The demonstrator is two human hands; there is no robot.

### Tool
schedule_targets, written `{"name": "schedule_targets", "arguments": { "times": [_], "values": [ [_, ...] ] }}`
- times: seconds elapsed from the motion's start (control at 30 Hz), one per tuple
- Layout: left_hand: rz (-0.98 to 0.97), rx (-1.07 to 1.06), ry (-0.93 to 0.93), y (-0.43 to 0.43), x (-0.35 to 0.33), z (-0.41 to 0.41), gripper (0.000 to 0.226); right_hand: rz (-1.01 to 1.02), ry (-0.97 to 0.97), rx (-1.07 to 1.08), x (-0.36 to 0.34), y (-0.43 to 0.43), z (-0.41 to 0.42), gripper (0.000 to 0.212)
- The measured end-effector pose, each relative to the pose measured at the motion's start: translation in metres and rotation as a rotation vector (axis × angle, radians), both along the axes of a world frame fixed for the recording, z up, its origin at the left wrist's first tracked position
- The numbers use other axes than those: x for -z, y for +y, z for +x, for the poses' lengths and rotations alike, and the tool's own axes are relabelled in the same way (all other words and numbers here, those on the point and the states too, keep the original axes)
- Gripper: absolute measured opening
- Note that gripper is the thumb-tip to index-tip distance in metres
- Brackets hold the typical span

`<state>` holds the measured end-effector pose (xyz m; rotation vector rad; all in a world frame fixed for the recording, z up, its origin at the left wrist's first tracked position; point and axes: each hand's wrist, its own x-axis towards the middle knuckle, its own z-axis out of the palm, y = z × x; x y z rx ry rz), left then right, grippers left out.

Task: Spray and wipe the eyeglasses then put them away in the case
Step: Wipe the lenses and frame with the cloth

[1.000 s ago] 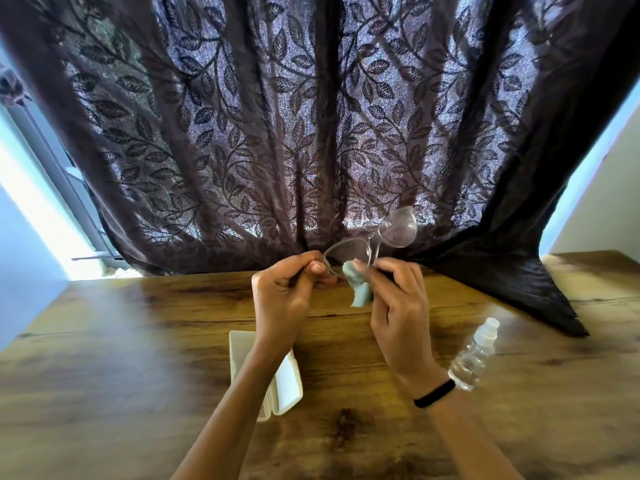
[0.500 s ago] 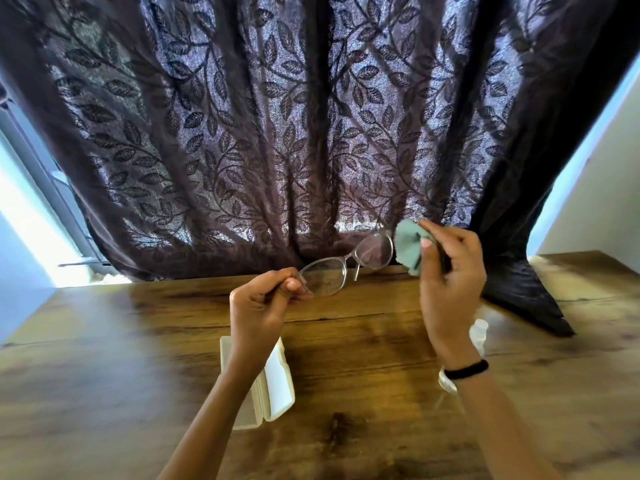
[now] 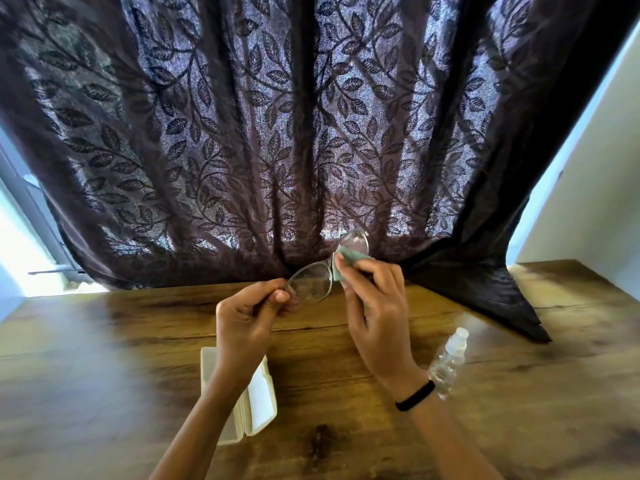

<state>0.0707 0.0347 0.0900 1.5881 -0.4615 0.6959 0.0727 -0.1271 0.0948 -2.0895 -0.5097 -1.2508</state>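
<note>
Above the wooden table, my left hand pinches the light, fragile clear-framed eyeglasses at the rim corner while my right hand presses the soft green cloth on the lens.

A single head-worn wide-angle view looks forward and down across the wooden table toward the leaf-patterned curtain at its far edge. It sits close above the table's near side, with both forearms entering from the bottom edge, nearer than the curtain.
</note>
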Motion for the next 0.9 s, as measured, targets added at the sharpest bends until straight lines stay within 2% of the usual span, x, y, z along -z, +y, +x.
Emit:
{"name": "schedule_targets", "arguments": {
  "times": [0.17,0.3,0.4,0.63,0.9],
  "values": [
    [0.042,-0.014,-0.004,0.000,0.002,0.000,0.036,0.169,0.042,0.039,-0.012,-0.013,0.013,0.025],
    [0.031,-0.005,0.007,-0.005,0.003,-0.001,0.037,0.226,0.126,0.015,-0.018,-0.018,0.017,0.026],
    [0.015,-0.015,-0.006,-0.007,0.002,-0.001,0.036,0.199,0.082,0.006,-0.017,-0.012,0.013,0.026],
    [-0.006,-0.008,0.002,-0.004,0.003,-0.001,0.033,-0.032,0.000,-0.047,-0.006,-0.005,0.006,0.032],
    [0.009,0.004,-0.016,-0.003,0.001,-0.003,0.031,0.129,0.081,-0.007,-0.023,-0.023,0.021,0.032]
  ]
}}
